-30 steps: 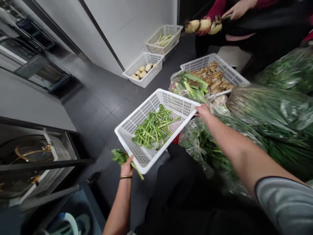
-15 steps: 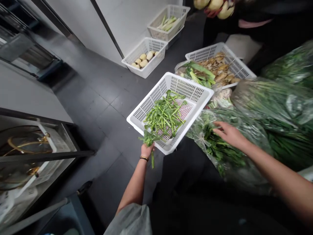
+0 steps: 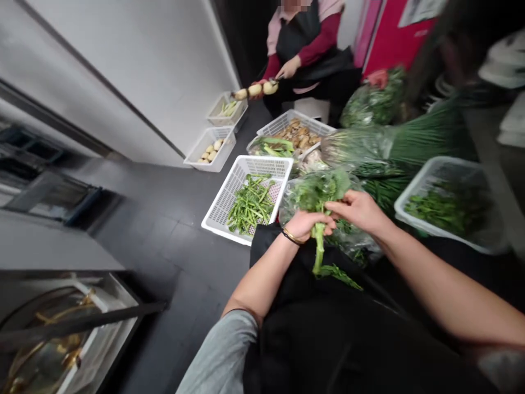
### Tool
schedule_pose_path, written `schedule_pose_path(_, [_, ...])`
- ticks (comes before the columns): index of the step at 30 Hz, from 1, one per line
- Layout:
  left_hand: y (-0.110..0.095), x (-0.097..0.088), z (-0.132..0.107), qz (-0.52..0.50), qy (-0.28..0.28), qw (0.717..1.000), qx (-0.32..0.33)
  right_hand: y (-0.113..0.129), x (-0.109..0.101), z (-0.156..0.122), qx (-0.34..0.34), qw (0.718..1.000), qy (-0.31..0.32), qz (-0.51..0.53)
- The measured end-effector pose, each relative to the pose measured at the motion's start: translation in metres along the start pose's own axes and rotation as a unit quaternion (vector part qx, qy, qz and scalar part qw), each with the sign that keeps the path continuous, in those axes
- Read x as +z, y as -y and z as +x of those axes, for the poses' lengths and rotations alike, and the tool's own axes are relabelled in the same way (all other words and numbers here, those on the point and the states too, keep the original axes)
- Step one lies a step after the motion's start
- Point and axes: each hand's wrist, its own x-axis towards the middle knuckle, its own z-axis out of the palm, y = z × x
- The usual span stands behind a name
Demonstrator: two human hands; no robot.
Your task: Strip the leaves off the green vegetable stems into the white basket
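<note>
While my left hand (image 3: 309, 224) curls round a stalk (image 3: 319, 246), my right hand (image 3: 361, 210) pinches it just above, by the leaves. Stalk: right of the basket (image 3: 279, 168). Basket: holds cut greens (image 3: 251, 205). Behind basket: crate (image 3: 219, 158) of pale roots (image 3: 209, 153); co-worker (image 3: 303, 33) gripping lotus roots (image 3: 255, 90). Far right of basket: tub (image 3: 435, 232), greens inside.

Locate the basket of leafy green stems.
In the head view, the basket sits just left of centre, beyond the left hand, with bagged greens along its right.
</note>
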Motion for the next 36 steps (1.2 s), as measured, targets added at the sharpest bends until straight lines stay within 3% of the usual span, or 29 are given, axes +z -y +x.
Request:
schedule_pose_path(3, [0.02, 0.004, 0.009, -0.098, 0.056, 0.992, -0.062, -0.019, -0.023, -0.012, 0.041, 0.993, -0.017, 0.113])
schedule_pose_path(5, [0.037, 0.003, 0.007, -0.121, 0.054, 0.989, -0.068, -0.03, -0.031, -0.017, 0.048, 0.991, -0.025, 0.124])
schedule_pose_path(10, [0.073, 0.019, 0.003, -0.183, -0.071, 0.979, 0.063, -0.047, -0.018, -0.023, 0.077, 0.988, -0.043, 0.13])
schedule_pose_path(13, [0.077, 0.027, 0.005, -0.218, -0.088, 0.967, 0.096, -0.055, -0.003, -0.044, 0.061, 0.982, -0.069, 0.165])
schedule_pose_path(15, [0.076, 0.028, 0.006, -0.235, -0.095, 0.962, 0.104, -0.061, -0.001, -0.063, 0.033, 0.992, -0.052, 0.109])
schedule_pose_path(18, [0.078, 0.027, 0.006, -0.218, -0.123, 0.962, 0.113, -0.065, -0.015, -0.074, 0.04, 0.999, -0.009, 0.01])
schedule_pose_path(21, [0.086, 0.029, 0.007, -0.154, -0.155, 0.965, 0.144, -0.059, -0.033, -0.053, 0.068, 0.996, -0.035, -0.037])
schedule_pose_path(24, [0.092, 0.032, 0.007, -0.118, -0.18, 0.962, 0.17, -0.047, -0.033, -0.027, 0.062, 0.994, -0.047, -0.082])
schedule_pose_path(26, [0.092, 0.032, 0.007, -0.114, -0.183, 0.965, 0.149, -0.044, -0.022, -0.023, 0.015, 0.991, -0.075, -0.113])
schedule_pose_path(28, [0.091, 0.029, 0.007, -0.129, -0.184, 0.967, 0.117, -0.048, -0.013, -0.033, -0.105, 0.974, -0.104, -0.172])
schedule_pose_path(30, [0.088, 0.024, 0.006, -0.167, -0.195, 0.962, 0.093, -0.061, -0.011, -0.052, -0.234, 0.939, -0.069, -0.242])
schedule_pose_path(32, [0.082, 0.018, 0.006, -0.215, -0.194, 0.955, 0.066, -0.08, -0.02, -0.071, -0.271, 0.917, 0.024, -0.293])
schedule_pose_path(34, [0.076, 0.015, 0.004, -0.252, -0.161, 0.954, 0.024, -0.096, -0.036, -0.082, -0.202, 0.912, 0.103, -0.342])
schedule_pose_path(36, [0.071, 0.014, 0.001, -0.269, -0.116, 0.956, -0.013, -0.101, -0.052, -0.082, -0.105, 0.911, 0.14, -0.373])
